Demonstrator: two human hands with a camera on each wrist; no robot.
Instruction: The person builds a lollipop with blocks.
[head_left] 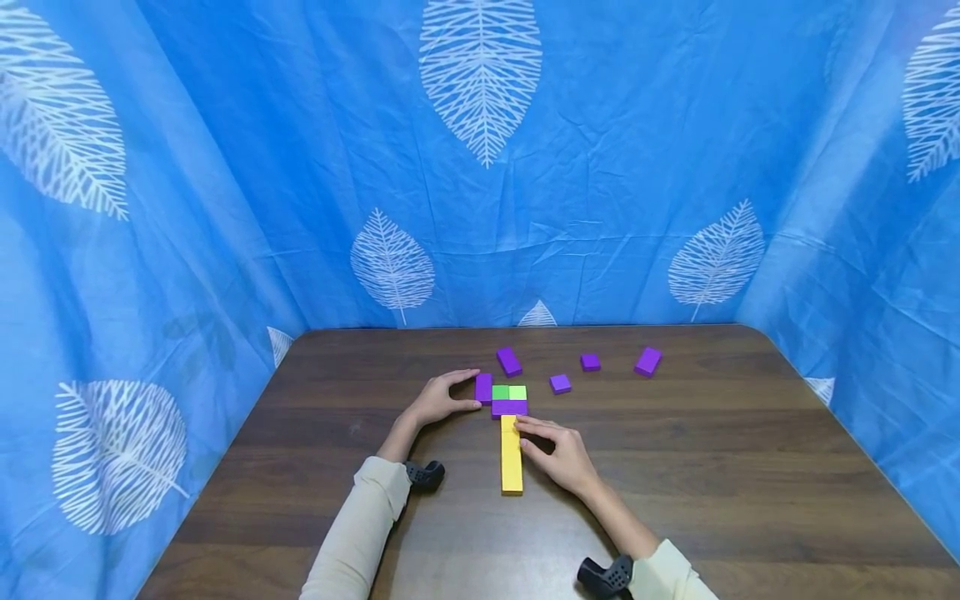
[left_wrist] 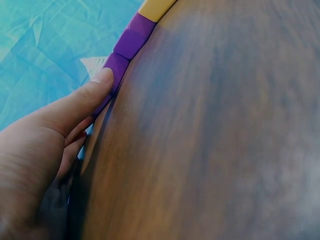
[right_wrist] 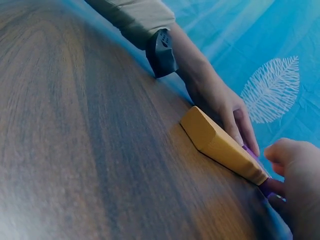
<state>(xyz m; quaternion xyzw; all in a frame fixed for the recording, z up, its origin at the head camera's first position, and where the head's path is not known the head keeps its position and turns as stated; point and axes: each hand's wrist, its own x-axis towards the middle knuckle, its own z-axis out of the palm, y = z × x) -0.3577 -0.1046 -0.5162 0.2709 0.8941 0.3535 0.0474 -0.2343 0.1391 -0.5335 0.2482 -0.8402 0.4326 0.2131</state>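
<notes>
Right forearm [head_left: 621, 523] angled inward, right fingers [head_left: 546, 430] parted beside yellow block [head_left: 512, 462], left fingers [head_left: 454, 378] pinching purple block [head_left: 483, 388]

Yellow bar [head_left: 511, 467]: long, flat-sided, lying just below centre of frame, pointing toward bottom edge; upper end against lower purple block [head_left: 510, 408]. Lower purple block: oblong, set crosswise. Green block [head_left: 500, 392] and lime block [head_left: 517, 392]: small, square-topped, side by side, along its upper edge. Left purple block [head_left: 483, 388]: oblong, upright in frame, just left of green block, pinched at short ends.
</notes>
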